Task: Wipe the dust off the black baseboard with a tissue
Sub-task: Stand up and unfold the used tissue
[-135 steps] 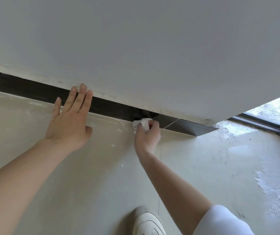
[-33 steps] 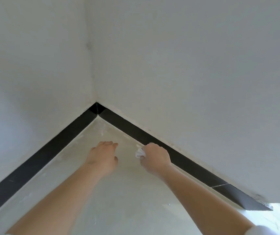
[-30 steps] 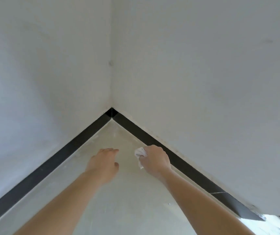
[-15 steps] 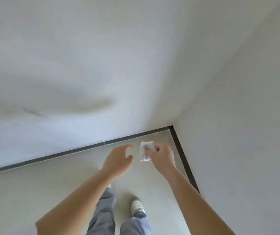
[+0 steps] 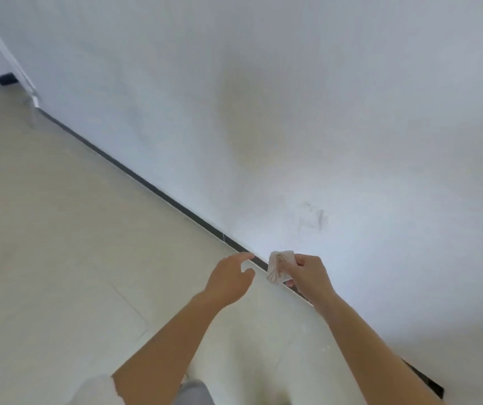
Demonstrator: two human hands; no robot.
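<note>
Two hands lower centre: right hand (image 5: 307,276) fingers are pinching crumpled white tissue (image 5: 278,266); left hand (image 5: 230,280) is hanging loose, empty. Just behind tissue, thin black baseboard (image 5: 146,182) is running diagonally toward upper left; right hand nearer.

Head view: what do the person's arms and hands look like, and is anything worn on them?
The left hand and right hand are bare: no gloves, rings or watch show. Both forearms are uncovered. A white sleeve shows at the near end of the left arm, by the bottom edge; no sleeve shows on the right arm.
</note>
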